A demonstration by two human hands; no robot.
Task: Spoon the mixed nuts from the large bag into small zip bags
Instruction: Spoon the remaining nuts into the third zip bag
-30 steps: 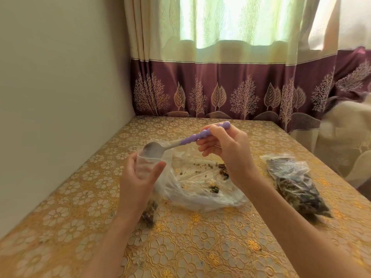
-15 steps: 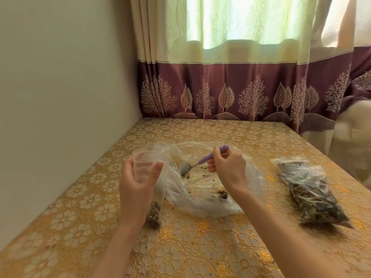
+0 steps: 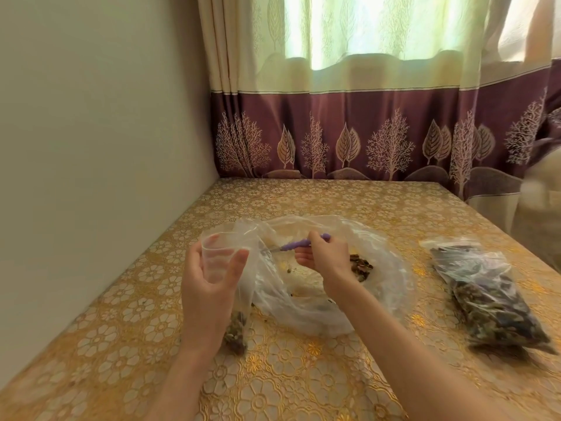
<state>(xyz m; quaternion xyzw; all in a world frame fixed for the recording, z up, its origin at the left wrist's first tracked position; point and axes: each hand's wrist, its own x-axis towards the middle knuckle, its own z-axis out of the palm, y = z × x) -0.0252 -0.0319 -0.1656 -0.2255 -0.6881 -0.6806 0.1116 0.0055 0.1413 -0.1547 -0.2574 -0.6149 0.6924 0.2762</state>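
Observation:
A large clear bag (image 3: 385, 268) lies open on the table with a few mixed nuts (image 3: 361, 265) left inside. My right hand (image 3: 323, 258) reaches into it and grips a spoon with a purple handle (image 3: 296, 245); the metal bowl points left, low in the bag. My left hand (image 3: 209, 281) holds a small zip bag (image 3: 223, 256) upright just left of the large bag, its mouth held open. Some nuts sit at the bottom of this small bag (image 3: 235, 335).
A filled zip bag of nuts (image 3: 485, 296) lies on the right of the table. The table has a gold floral cloth (image 3: 303, 375). A plain wall runs along the left, and a purple and cream curtain (image 3: 364, 132) hangs behind the table.
The spoon was over the small bag's mouth a second ago. My right hand has since brought it down and right into the large bag. My left hand has kept the small bag upright.

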